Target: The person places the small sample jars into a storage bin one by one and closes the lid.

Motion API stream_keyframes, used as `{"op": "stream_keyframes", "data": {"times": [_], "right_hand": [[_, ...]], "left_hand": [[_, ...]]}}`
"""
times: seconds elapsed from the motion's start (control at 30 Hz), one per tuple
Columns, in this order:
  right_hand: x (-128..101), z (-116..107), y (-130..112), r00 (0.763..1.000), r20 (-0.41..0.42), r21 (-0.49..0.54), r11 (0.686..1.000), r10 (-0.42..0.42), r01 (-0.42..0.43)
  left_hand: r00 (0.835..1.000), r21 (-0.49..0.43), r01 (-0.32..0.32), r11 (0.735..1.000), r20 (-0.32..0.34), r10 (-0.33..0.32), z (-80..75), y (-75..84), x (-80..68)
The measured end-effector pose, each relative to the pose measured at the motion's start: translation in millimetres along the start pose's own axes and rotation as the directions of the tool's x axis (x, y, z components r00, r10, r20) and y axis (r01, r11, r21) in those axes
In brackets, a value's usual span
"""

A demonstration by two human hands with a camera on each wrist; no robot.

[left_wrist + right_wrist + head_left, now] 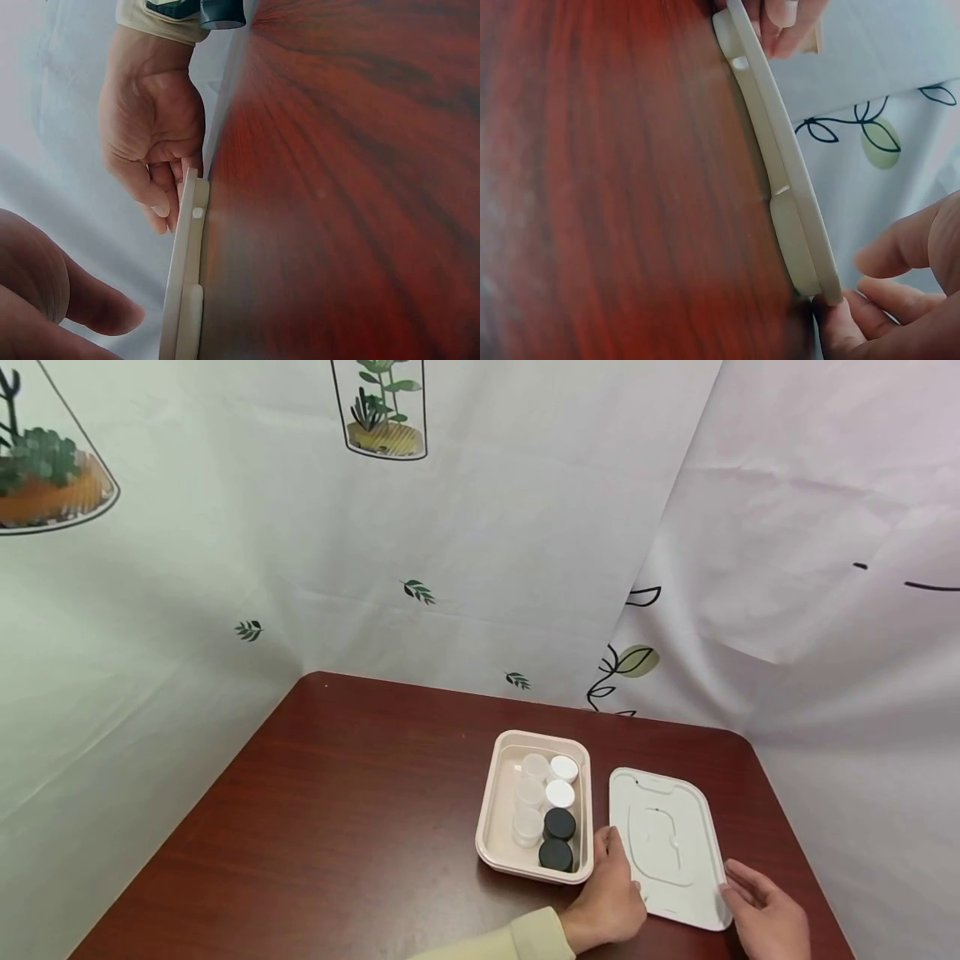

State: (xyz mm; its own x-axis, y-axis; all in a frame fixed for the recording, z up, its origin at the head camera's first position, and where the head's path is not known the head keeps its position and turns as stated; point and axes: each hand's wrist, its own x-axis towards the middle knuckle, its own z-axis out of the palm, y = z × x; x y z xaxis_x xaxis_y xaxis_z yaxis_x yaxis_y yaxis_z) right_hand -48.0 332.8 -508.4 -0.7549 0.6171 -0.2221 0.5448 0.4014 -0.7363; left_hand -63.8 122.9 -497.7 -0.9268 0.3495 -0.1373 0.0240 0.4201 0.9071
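Note:
A beige rectangular lid [667, 843] lies flat on the dark red wooden table [337, 818], just right of an open beige tray [491, 827]. My left hand [607, 902] rests at the lid's near left edge, its fingertips [780, 11] touching that end. My right hand [765, 914] is at the lid's near right corner. In the left wrist view, the right hand [150, 127] pinches the lid [187, 262] at its edge, thumb on one face and fingers on the other. In the right wrist view the lid [780, 165] is seen edge-on, with my right thumb [832, 319] at its corner.
The tray holds several small jars: two with black caps [558, 824], two with white caps [562, 768], and some clear ones [528, 793]. Printed fabric sheets [487, 552] hang close behind and beside the table. Bare wood stretches to the left of the tray.

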Motion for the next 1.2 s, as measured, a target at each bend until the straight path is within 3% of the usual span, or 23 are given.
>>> {"op": "stream_keyframes", "data": {"times": [0.2,0.6,0.9,1.0,1.2], "right_hand": [[7,-2,10,0.999,0.02,-0.007,1.0,0.028,-0.028],[4,-16,13,0.995,0.039,-0.011,0.996,0.094,-0.094],[8,-36,11,0.992,0.028,0.047,0.991,0.124,-0.125],[10,-44,10,0.992,0.031,0.049,0.992,0.119,-0.12],[11,-61,6,0.99,0.007,0.083,0.986,0.141,-0.141]], "left_hand": [[0.999,0.024,-0.011,1.0,-0.04,0.012,3.2,-2.7,-0.8],[0.999,-0.002,-0.03,1.0,-0.045,0.03,6.2,-4.0,0.5],[0.997,-0.04,-0.047,0.998,-0.07,0.045,11.2,2.8,-1.8],[0.995,-0.067,-0.075,0.995,-0.078,0.069,13.1,6.9,-3.6],[0.976,-0.108,-0.204,0.973,-0.097,0.194,10.1,22.5,-12.4]]}}
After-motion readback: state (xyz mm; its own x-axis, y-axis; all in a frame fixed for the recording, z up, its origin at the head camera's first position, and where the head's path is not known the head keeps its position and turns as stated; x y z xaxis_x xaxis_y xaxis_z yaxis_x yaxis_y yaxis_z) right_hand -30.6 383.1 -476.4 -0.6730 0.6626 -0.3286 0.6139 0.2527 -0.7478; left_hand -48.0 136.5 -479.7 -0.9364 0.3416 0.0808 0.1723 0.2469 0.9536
